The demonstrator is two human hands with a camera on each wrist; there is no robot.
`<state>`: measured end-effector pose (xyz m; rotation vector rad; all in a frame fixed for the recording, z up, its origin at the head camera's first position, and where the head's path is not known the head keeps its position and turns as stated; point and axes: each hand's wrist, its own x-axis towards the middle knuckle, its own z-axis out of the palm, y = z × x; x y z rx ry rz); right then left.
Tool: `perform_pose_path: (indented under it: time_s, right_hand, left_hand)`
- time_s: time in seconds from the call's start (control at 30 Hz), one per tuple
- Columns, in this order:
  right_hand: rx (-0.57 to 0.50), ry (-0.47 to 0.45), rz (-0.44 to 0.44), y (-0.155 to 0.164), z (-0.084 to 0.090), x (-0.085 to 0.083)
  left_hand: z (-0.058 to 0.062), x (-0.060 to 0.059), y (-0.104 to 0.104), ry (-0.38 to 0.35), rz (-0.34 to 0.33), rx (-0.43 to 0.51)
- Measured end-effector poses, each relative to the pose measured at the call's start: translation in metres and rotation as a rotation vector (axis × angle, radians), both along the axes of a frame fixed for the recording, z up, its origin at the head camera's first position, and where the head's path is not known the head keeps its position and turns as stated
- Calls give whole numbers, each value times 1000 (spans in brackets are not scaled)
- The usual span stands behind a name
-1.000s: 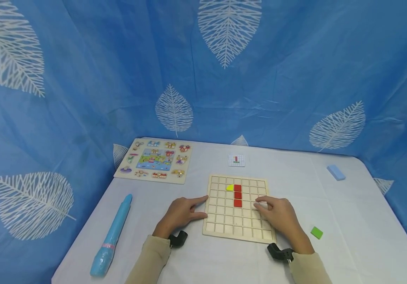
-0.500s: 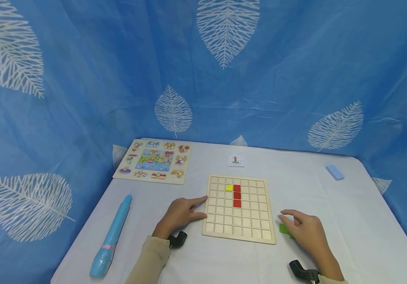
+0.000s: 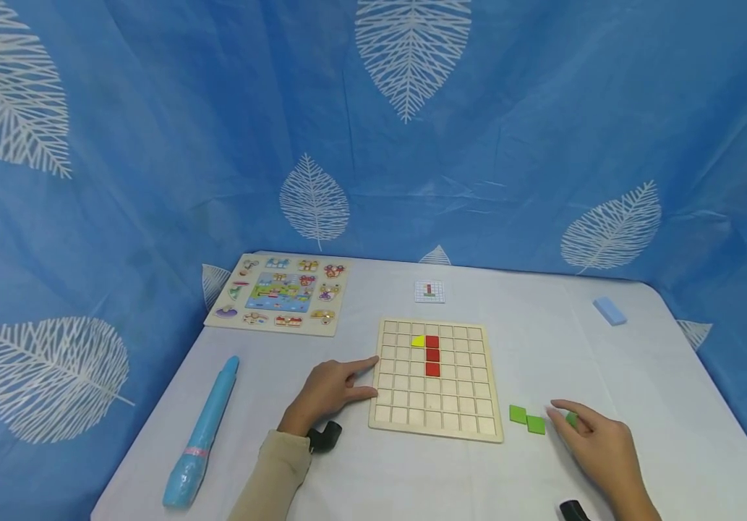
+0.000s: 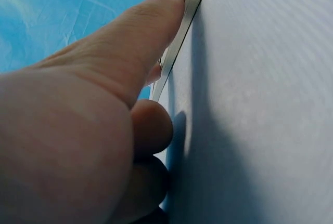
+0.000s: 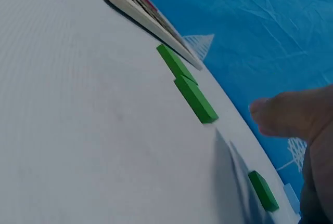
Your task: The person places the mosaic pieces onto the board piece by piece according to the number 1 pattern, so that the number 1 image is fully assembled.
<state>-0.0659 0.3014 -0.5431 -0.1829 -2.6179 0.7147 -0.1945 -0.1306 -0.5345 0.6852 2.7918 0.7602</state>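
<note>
Beside the right hand (image 3: 599, 445), grip parted, lie green tiles (image 3: 535, 425); the left hand (image 3: 332, 387), outstretched, touches a board (image 3: 441, 401).

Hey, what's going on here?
Someone is working with a gridded wooden board on a white table. The left hand touches the board's left edge; the right hand is near three loose green tiles, holding nothing that I can see. On the board sit one yellow piece and three red squares in a line. A small patterned card lies beyond it.
</note>
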Motion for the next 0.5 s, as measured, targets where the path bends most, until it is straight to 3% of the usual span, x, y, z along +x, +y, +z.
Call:
perform_pose_path:
  time_s: [0.23,0.5]
  right_hand:
    - [-27,-101,-140,19,0,15]
    - [-26,-253,-180,30,2,26]
  left_hand:
    - [1,1,0,3,0,3]
    - [1,1,0,7,4,0]
